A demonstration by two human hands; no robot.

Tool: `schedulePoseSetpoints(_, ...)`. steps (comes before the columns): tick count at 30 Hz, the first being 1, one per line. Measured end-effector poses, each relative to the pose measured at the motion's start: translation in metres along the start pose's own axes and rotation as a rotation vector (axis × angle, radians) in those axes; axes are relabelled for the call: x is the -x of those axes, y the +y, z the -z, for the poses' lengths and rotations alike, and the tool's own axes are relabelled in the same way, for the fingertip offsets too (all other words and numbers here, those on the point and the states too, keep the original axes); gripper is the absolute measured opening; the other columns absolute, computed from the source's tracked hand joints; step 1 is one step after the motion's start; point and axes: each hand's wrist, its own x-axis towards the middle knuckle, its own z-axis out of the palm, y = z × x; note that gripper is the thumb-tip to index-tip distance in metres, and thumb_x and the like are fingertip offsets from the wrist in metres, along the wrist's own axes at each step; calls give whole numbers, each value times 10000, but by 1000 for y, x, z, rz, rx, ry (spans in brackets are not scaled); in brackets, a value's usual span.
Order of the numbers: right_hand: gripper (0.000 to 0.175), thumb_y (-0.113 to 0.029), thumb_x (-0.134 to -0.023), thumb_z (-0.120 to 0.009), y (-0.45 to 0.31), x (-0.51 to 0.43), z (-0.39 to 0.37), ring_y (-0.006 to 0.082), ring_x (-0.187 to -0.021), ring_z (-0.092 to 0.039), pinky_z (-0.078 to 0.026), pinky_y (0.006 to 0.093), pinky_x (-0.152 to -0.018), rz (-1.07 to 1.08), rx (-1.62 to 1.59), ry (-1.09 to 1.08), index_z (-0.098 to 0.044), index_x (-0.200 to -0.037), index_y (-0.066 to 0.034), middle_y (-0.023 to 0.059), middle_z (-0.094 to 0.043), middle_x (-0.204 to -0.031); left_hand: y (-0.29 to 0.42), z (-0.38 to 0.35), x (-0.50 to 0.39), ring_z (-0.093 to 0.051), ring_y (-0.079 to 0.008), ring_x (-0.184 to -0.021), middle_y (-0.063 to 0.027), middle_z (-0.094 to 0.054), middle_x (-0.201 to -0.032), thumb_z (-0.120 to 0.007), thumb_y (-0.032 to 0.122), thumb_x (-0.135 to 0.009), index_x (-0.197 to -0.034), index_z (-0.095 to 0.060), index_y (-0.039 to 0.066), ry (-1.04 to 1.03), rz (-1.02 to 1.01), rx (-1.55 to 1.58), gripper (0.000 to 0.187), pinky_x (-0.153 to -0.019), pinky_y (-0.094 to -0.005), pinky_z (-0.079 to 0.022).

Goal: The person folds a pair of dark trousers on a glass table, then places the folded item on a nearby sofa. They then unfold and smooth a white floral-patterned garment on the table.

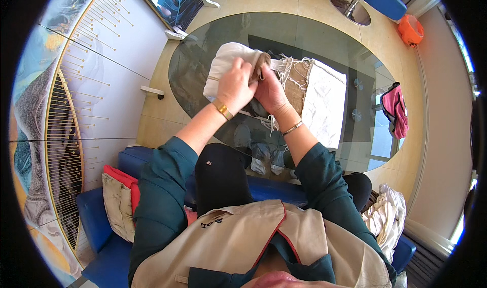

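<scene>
On the oval glass table lies a folded white cloth (232, 52) with a brown edge (262, 63) bunched at its right side. My left hand (236, 83), with a gold watch at the wrist, has its fingers curled on this cloth beside the brown edge. The fingers of my right hand (271, 92) pinch the brown edge from the other side, and a thin bangle circles that wrist. Just right of my hands a flat cloth with a white panel (325, 98) and a brown band (296, 80) trails loose, frayed white threads (285, 65). My hands partly hide where the cloths meet.
The glass tabletop (213, 33) has a curved edge close to my knees. At its right end lies a pink cloth with black trim (395, 111). Cushions (118, 204) and white fabric (388, 212) flank me on the blue seat. An orange container (411, 30) stands far right.
</scene>
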Motion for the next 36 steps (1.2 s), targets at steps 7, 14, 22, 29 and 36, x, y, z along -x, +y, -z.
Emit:
schedulePoseSetpoints(7, 234, -191, -1002, -713, -3, -5, 4, 196, -897, -731, -613, 360, -752, -60, 249, 389, -683, -1164, -25, 86, -735, -1037, -21, 2, 37, -501, -404, -1373, -200, -546, -1471, -783, 407, -863, -1295, -652, 40, 206, -183, -129, 582, -1107, -522, -415)
schedulePoseSetpoints(14, 182, -163, -982, -723, -3, -21, 1, 158, -848, -699, -606, 340, -740, 18, 257, 456, -677, -1140, -85, 20, -707, -997, -70, -1, 54, -296, -423, -1559, -209, -306, -1689, -734, 630, -881, -1619, -345, 38, 34, -197, -181, 1023, -1249, -544, -270)
schedulePoseSetpoints(22, 308, -185, -968, -735, -11, -26, -6, 174, -901, -707, -610, 343, -775, 43, 646, 505, -657, -1242, -68, 55, -711, -1046, -114, -15, 69, -460, -350, -1479, -150, -514, -1566, -653, -87, -751, -1429, -583, 4, 181, -227, -185, 687, -1198, -428, -426)
schedulePoseSetpoints(29, 567, -115, -860, -730, -21, -25, -37, 367, -1443, -469, -338, 548, -1192, 932, 1890, 231, -594, -1410, -87, 147, -581, -1457, -115, -32, 71, -468, -376, -1471, -177, -529, -1547, -569, -142, -768, -1407, -596, -20, 256, -212, -194, 651, -1201, -448, -424)
schedulePoseSetpoints(36, 583, -432, -1060, -480, 18, -77, -18, 299, -1579, -302, -219, 572, -1262, 506, 2192, -119, -484, -1555, -123, 83, -422, -1664, -112, -30, 80, -515, -370, -1431, -198, -601, -1462, -583, -95, -815, -1317, -652, -41, 232, -244, -225, 510, -1193, -463, -437)
